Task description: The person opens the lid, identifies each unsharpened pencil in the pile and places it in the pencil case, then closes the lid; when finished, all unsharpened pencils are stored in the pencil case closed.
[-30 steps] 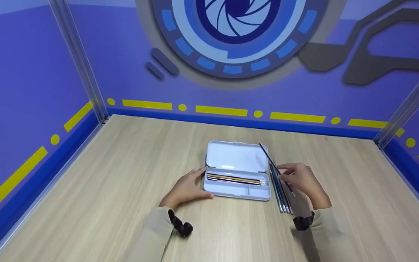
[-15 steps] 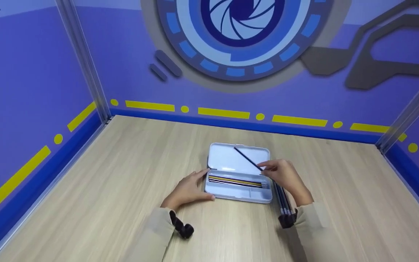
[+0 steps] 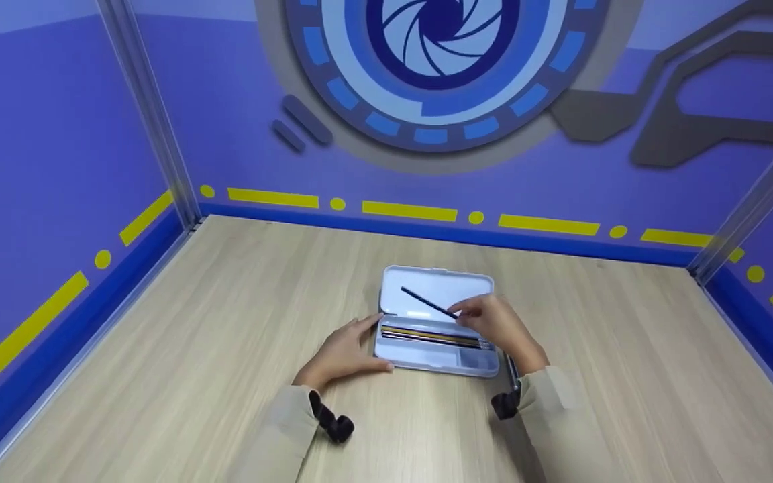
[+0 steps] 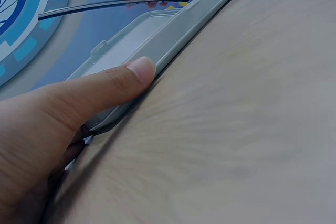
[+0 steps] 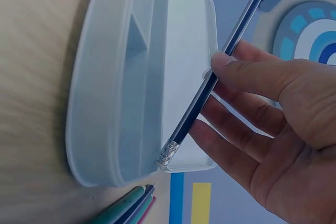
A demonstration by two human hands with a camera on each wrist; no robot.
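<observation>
A white pencil case (image 3: 420,361) lies with its lid (image 3: 403,302) folded back. Several striped pencils (image 3: 427,335), dark and yellow, lie side by side in its rear compartment. My left hand (image 3: 343,354) holds the case by its left end; in the left wrist view the thumb (image 4: 118,81) presses on the front wall. With thumb and fingertips, my right hand (image 3: 499,330) pinches a dark striped pencil (image 3: 423,300) above the case, slanting over the lid. Its metal eraser end (image 5: 168,153) shows in the right wrist view.
More pencils (image 5: 126,207) lie on the table just right of the case, mostly hidden under the right forearm in the head view. Purple panels (image 3: 333,168) with yellow marks enclose the wooden table (image 3: 279,282) at the back and sides.
My right hand has lifted the dark pencil from beside the loose pencils and carried it left over the case, turning it flatter. The left hand stays on the case.
</observation>
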